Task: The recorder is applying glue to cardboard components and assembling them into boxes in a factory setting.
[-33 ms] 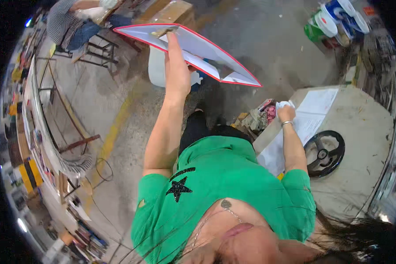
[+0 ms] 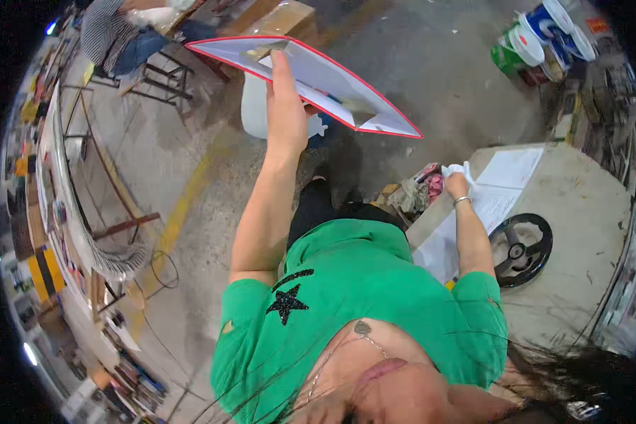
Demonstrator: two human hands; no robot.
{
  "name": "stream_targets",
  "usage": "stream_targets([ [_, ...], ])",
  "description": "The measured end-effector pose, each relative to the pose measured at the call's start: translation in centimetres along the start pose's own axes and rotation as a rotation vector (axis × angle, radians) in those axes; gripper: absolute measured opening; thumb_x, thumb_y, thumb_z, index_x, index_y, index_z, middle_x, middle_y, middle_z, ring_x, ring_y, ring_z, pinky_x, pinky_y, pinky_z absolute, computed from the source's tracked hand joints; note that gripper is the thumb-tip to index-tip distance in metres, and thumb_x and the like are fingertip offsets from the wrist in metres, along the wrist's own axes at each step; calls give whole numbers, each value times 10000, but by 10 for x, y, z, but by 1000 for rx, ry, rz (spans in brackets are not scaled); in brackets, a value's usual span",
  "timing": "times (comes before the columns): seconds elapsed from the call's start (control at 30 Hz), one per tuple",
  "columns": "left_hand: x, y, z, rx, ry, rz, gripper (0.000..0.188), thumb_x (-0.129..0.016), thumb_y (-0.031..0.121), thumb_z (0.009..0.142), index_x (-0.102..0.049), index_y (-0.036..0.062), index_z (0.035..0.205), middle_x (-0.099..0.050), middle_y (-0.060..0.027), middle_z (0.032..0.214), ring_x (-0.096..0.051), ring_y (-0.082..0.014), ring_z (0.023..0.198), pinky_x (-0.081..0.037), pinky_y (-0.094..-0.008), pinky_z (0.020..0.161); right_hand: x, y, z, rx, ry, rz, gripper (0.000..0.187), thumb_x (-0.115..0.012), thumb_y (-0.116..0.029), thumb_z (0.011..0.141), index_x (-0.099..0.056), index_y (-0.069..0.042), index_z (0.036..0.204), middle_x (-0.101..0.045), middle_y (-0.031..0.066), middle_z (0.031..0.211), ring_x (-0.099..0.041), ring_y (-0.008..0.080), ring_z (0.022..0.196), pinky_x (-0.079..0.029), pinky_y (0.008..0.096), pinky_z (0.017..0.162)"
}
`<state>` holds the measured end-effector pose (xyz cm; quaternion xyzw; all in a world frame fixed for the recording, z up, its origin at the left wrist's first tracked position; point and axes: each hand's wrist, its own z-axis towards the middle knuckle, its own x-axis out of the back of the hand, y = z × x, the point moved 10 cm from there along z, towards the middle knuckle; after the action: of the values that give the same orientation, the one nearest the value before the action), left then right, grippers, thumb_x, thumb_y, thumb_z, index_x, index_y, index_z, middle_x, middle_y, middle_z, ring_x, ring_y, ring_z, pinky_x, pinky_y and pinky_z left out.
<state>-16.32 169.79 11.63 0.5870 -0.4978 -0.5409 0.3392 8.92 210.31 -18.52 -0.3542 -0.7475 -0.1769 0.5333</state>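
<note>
My left hand (image 2: 286, 126) is raised and closed on a stiff folder (image 2: 321, 71) with red edges and a white inside, which stands partly open. Under the thumb lies a metallic piece (image 2: 261, 52), perhaps a clip; its exact kind is unclear. The fingers behind the folder are mostly hidden. Over at the right, my right hand (image 2: 456, 186) grips a crumpled white cloth (image 2: 465, 169) beside the table's edge. Printed white sheets (image 2: 498, 187) lie on the table (image 2: 579, 177) next to that hand.
A black handwheel (image 2: 521, 249) stands on the table at my right. Crumpled rags (image 2: 411, 196) are heaped by the table's left edge. Several paint buckets (image 2: 537, 42) stand far right. Beyond the folder are a cardboard box (image 2: 283, 21) and a person on a stool (image 2: 159, 78).
My right hand has dipped slightly toward me, and more of the white cloth shows, spread beyond the fingers. The folder and my left hand have hardly moved.
</note>
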Motion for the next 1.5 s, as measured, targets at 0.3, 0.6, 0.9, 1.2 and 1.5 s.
stream_targets([
  [0.3, 50, 29, -34, -49, 172, -59, 694, -325, 611, 866, -421, 6, 1191, -549, -164, 1059, -584, -279, 880, -506, -423, 790, 27, -9, -4, -60, 144, 128, 259, -529, -168, 737, -606, 50, 853, -600, 280, 909, -578, 423, 893, -462, 463, 775],
  [0.6, 80, 48, -43, -243, 188, -93, 644, -300, 587, 889, -430, 17, 1160, -564, -145, 1011, -589, -242, 863, -485, -378, 778, 62, -139, 13, 171, 28, 890, 303, -498, -275, 874, -580, -22, 730, -521, 70, 503, -449, 163, 428, -374, 336, 426],
  [0.9, 77, 41, -55, -514, 276, -297, 580, -241, 505, 940, -339, 42, 1275, -437, -88, 1247, -427, -213, 1143, -311, -349, 990, 160, -368, -184, 669, -853, 1446, 620, -297, -509, 924, -592, 26, 825, -611, 133, 785, -590, 204, 647, -486, 325, 650],
  [1.2, 50, 32, -59, -548, 216, -170, 431, -272, 305, 964, -346, -26, 1230, -453, -122, 1168, -429, -214, 1077, -316, -335, 942, 163, -363, -174, 620, -909, 1618, 210, -553, -193, 869, -578, 15, 872, -595, 106, 744, -591, 178, 650, -501, 325, 622],
  [1.5, 45, 2, -35, -526, 151, -183, 584, -236, 504, 939, -286, 63, 1318, -406, -75, 1288, -406, -210, 1177, -300, -359, 1004, 159, -329, -164, 515, -999, 1624, 244, -518, -203, 892, -565, 35, 910, -604, 126, 834, -597, 189, 663, -491, 299, 655],
])
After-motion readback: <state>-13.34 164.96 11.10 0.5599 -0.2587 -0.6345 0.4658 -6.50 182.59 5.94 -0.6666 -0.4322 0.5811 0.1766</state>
